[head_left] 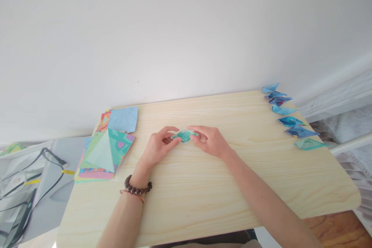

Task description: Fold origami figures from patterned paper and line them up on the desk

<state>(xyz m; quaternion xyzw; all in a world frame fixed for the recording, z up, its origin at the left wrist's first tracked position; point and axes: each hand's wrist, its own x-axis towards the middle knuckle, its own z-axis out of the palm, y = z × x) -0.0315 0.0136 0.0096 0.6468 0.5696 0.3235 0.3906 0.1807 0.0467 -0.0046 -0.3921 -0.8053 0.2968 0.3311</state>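
A small teal folded paper piece (pixel 185 136) is held just above or on the middle of the table (pixel 186 186); I cannot tell which. My left hand (pixel 158 145) pinches its left end between thumb and fingers. At its right end, my right hand (pixel 210 139) grips it the same way, thumb in front and forefinger along the back edge. The piece is wide and low, with pointed ends and an opened-looking middle. Dark beads and a thin copper-coloured band circle my left wrist.
Patterned paper sheets (pixel 122 151) lie in a loose pile on the left, a light-blue creased sheet (pixel 123 119) behind. Along the right edge stands a row of several blue and teal folded paper pieces (pixel 287 121). Black cables (pixel 55 157) lie beyond the left edge. A white wall rises behind.
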